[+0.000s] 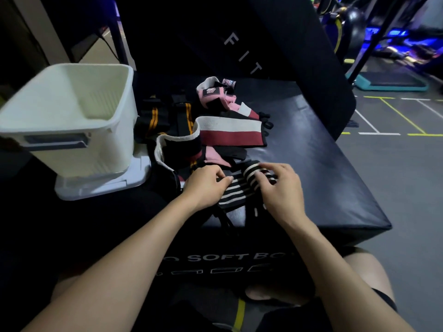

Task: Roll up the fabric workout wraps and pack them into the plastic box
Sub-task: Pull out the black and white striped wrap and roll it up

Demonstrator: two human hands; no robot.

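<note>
Soft, light, floppy striped wrap (236, 188) — pinched by left hand (206, 185); rolled end gripped in right hand (278, 188); best held at edges — box (72, 149) empty.

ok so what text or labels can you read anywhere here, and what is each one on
"FIT": white letters on the upright black pad behind the pile of wraps, running on out of sight.
"SOFT BO": white print on the front face of the black soft box, its start and end hidden by the arms.
Patch on the pink wrap: too blurred to read.
White plastic box: no text visible.
</note>
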